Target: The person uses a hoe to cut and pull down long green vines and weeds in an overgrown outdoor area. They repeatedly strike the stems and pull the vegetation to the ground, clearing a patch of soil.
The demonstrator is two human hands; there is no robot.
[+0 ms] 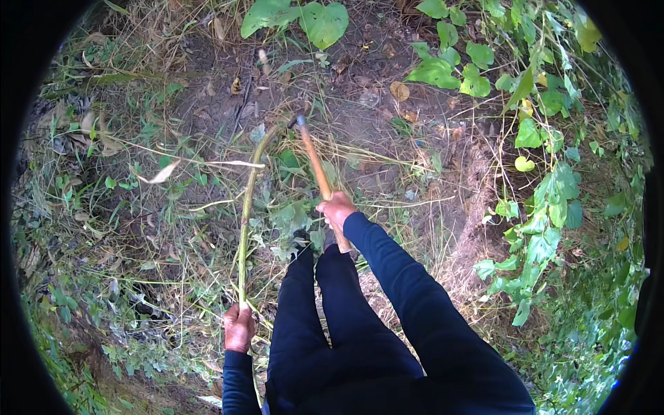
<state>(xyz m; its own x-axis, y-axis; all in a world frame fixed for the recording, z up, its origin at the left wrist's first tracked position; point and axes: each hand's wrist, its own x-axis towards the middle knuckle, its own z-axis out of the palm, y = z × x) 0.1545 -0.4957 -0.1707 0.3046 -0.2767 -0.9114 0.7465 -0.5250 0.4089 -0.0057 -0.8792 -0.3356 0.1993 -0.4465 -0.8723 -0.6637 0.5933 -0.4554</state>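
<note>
Closed around the lower end of a long greenish plant stalk [246, 223] is my left hand [239, 329], low in the view and left of my legs. The stalk rises and bends right near its top. My right hand [338, 211] grips the wooden handle [315, 161] of a tool, ahead of my feet. At the handle's far end is a small dark metal head [296, 121], close to the stalk's bent tip. I cannot tell whether the metal touches the stalk, nor see the blade's full shape.
Dry grass stems [358, 150] and low weeds cover the soil around my dark shoes [302, 237]. Leafy vines [544, 233] hang along the right side. Broad green leaves [324, 23] reach in at the top. A pale dry leaf [163, 173] lies left of the stalk.
</note>
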